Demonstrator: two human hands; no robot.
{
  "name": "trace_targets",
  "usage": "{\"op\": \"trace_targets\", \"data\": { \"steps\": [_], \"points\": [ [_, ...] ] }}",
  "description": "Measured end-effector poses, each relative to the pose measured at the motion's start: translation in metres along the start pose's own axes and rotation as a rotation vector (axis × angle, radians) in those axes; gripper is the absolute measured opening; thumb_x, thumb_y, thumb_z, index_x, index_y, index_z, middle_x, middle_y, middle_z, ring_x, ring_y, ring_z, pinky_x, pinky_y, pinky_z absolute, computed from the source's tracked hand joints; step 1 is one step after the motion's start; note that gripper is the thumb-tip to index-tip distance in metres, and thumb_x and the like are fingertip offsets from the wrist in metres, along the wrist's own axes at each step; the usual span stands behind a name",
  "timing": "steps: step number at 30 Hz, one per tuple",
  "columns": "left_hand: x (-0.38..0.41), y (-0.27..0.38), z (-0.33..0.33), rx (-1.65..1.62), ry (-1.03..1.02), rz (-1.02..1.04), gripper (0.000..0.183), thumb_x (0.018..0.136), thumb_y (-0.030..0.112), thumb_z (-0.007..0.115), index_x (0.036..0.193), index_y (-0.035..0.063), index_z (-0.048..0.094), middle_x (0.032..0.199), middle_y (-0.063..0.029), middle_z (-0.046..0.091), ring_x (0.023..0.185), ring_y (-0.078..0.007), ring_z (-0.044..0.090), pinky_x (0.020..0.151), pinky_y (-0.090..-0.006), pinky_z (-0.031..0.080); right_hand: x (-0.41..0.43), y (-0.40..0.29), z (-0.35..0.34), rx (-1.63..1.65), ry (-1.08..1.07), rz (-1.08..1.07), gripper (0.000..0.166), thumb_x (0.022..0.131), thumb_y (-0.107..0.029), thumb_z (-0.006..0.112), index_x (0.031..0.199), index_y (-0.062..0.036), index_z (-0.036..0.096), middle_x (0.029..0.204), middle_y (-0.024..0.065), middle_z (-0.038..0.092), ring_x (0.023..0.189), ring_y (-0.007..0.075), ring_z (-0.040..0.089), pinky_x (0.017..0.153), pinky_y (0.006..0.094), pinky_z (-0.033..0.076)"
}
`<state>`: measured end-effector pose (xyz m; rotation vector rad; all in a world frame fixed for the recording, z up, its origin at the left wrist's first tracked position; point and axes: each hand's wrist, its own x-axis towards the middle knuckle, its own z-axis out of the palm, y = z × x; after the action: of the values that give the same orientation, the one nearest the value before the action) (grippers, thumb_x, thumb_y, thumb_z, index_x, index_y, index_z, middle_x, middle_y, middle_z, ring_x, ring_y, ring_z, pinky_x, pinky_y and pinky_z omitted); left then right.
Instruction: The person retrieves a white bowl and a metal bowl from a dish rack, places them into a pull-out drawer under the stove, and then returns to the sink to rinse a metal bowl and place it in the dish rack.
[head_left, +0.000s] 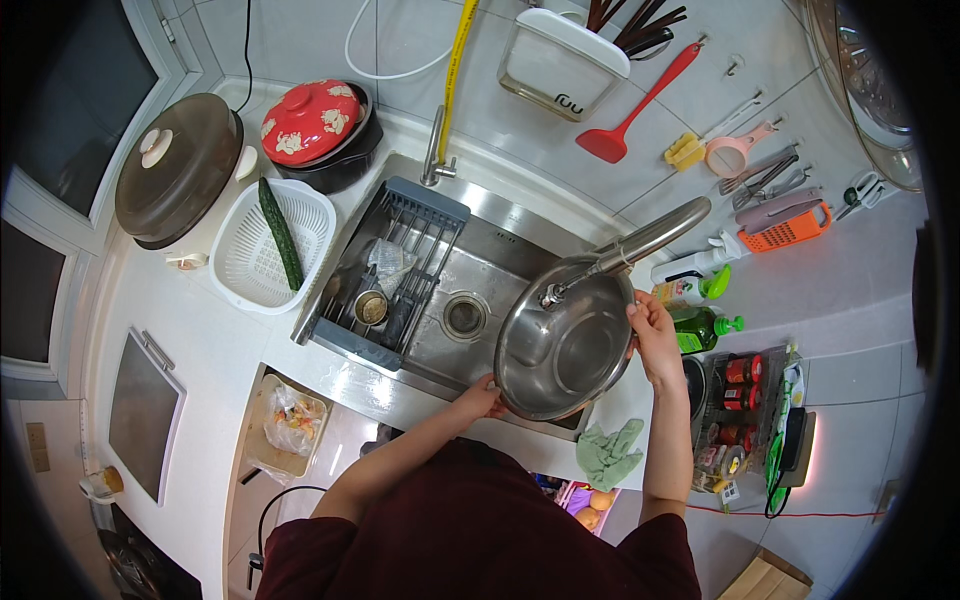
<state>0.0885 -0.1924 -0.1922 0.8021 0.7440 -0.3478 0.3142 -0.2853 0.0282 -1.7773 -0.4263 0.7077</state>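
Observation:
A round stainless steel basin (577, 352) is held tilted over the right part of the sink (510, 241). My left hand (480, 399) grips its lower left rim, and my right hand (654, 330) grips its right rim. The metal faucet (652, 238) reaches over the basin, its spout end in front of the basin's inside; whether water runs I cannot tell. Left of the basin, a grey dish rack (429, 201) spans the sink and holds a small round strainer or cup (371, 307). Between rack and basin lies the sink drain (465, 316).
A white plastic basket (225, 259) with a cucumber (280, 236) stands left of the sink, near a red-lidded pot (309, 124) and an electric cooker (180, 172). A green cloth (609, 454) lies at the front right edge. Green-capped bottles (696, 330) stand beyond my right hand.

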Motion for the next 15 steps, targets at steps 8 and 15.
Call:
{"op": "trace_targets", "data": {
  "steps": [8, 15],
  "points": [
    [-0.014, 0.012, -0.015, -0.016, 0.024, 0.077, 0.051, 0.095, 0.017, 0.04, 0.141, 0.0092, 0.021, 0.099, -0.0112, 0.062, 0.08, -0.0163, 0.061, 0.069, -0.0288, 0.052, -0.003, 0.041, -0.023, 0.192, 0.129, 0.12, 0.034, 0.086, -0.012, 0.06, 0.116, 0.0003, 0.049, 0.078, 0.0012, 0.058, 0.054, 0.0071, 0.052, 0.045, 0.021, 0.044],
    [-0.048, 0.042, -0.125, 0.646, 0.64, 0.706, 0.04, 0.085, 0.014, 0.056, 0.12, -0.0005, 0.045, 0.097, -0.0199, 0.061, 0.083, -0.033, 0.062, 0.077, -0.0351, 0.049, -0.025, 0.144, -0.058, 0.612, 0.409, 0.116, 0.025, 0.082, -0.01, 0.063, 0.106, -0.0036, 0.057, 0.095, 0.0062, 0.064, 0.084, 0.0168, 0.061, 0.075, 0.0293, 0.051]
  ]
}}
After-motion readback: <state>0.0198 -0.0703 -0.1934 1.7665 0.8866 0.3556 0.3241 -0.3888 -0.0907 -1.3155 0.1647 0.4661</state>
